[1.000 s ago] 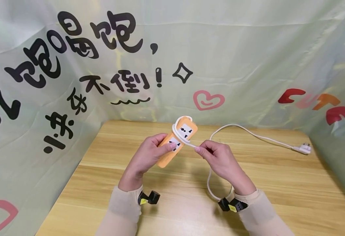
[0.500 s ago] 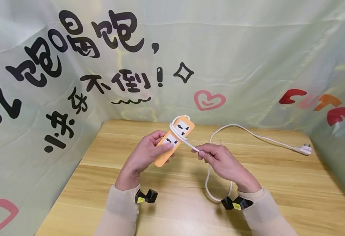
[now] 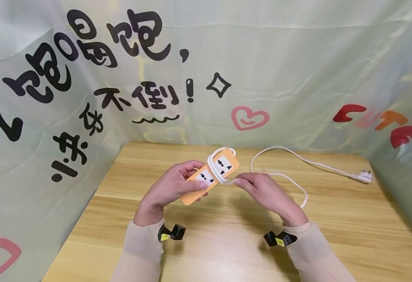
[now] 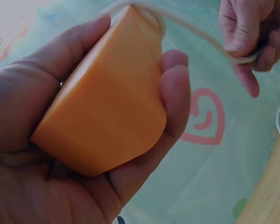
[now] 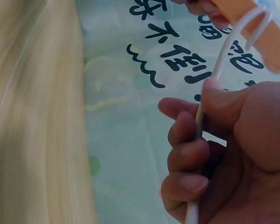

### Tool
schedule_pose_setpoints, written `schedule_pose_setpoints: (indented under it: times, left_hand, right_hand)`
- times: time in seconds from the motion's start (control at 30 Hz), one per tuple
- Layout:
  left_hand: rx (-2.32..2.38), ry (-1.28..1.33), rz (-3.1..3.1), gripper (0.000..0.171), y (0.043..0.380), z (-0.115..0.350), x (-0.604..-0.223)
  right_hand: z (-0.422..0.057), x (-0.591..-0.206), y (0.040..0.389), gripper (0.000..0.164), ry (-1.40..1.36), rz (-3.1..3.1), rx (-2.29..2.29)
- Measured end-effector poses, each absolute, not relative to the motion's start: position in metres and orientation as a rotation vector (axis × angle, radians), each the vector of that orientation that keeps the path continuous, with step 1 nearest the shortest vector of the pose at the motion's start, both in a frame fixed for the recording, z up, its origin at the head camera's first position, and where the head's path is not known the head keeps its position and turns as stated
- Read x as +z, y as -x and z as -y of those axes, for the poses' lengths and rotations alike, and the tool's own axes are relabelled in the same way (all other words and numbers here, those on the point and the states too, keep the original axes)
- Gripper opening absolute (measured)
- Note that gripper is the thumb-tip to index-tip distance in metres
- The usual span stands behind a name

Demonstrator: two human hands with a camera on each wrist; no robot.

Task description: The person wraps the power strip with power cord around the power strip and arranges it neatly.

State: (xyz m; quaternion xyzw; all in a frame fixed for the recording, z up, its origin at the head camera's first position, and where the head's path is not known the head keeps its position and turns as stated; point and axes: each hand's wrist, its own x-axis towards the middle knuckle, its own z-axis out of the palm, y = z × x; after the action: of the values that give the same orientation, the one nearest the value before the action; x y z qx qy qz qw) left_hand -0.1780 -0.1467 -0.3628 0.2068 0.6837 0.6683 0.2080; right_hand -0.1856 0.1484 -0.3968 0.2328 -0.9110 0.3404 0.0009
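Observation:
An orange power strip point(image 3: 190, 197) with white socket panels is held tilted above the table in my left hand point(image 3: 172, 184), the thumb across its face. In the left wrist view its orange end point(image 4: 102, 102) lies between thumb and curled fingers. White cord point(image 3: 215, 172) is looped around the strip's upper half. My right hand point(image 3: 267, 194) pinches the cord just right of the strip. Seen from the right wrist, the cord point(image 5: 221, 58) runs between thumb and forefinger and down through the other curled fingers.
The loose cord point(image 3: 295, 184) curves over the wooden table point(image 3: 220, 250) beyond my right hand. Its white plug point(image 3: 362, 176) lies near the right table edge. Printed fabric point(image 3: 297, 70) hangs behind and at both sides. A small black camera sits on each wrist.
The power strip has dropped slightly and swung a little toward my right hand. The cord between them has shortened. The slack loop has shifted from below my right wrist to its right.

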Motion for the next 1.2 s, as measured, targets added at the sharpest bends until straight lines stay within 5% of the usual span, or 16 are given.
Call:
schedule_pose_setpoints:
  times: [0.57,1.2]
  left_hand:
    - [1.26,-0.959,-2.066,0.04,0.176,0.137,-0.374]
    - [0.898,-0.875,-2.325,0.027,0.177,0.112,-0.392]
  right_hand:
    - [-0.154,-0.392,0.186,0.019,-0.709,2.947,1.047]
    - [-0.142,-0.389,0.178,0.016,-0.393,2.89,1.018]
